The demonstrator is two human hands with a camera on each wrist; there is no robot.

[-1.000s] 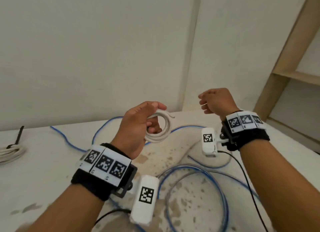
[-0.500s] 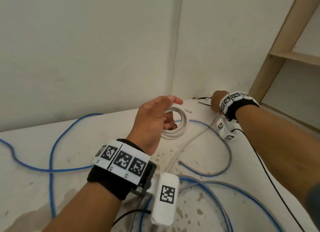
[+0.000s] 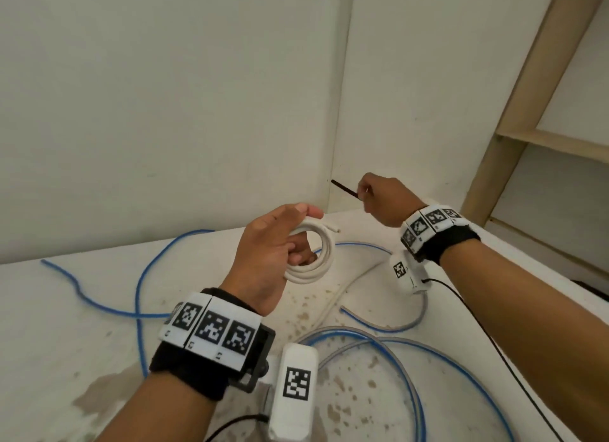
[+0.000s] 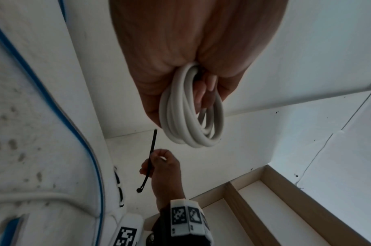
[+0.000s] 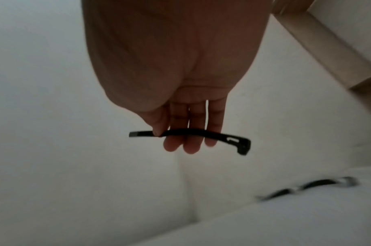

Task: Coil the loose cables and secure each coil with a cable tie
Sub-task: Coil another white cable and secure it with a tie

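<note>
My left hand [image 3: 280, 244] grips a small coil of white cable [image 3: 316, 257] above the white table, thumb over the top and fingers through the ring; the left wrist view shows the coil [image 4: 193, 116] hanging from the curled fingers. To its right and further back, near the wall corner, my right hand [image 3: 379, 197] pinches a black cable tie [image 3: 344, 188] between thumb and fingers. In the right wrist view the cable tie [image 5: 191, 133] lies across the fingertips, its head end at the right.
Loose blue cables [image 3: 138, 296] and a grey cable [image 3: 412, 323] sprawl over the stained white table [image 3: 66, 310]. More black cable ties [image 5: 306, 188] lie on the table by the corner. A wooden shelf frame [image 3: 514, 118] stands at the right.
My right hand reached down to the table's back corner, then lifted away holding a black cable tie. My left hand kept hold of the white coil.
</note>
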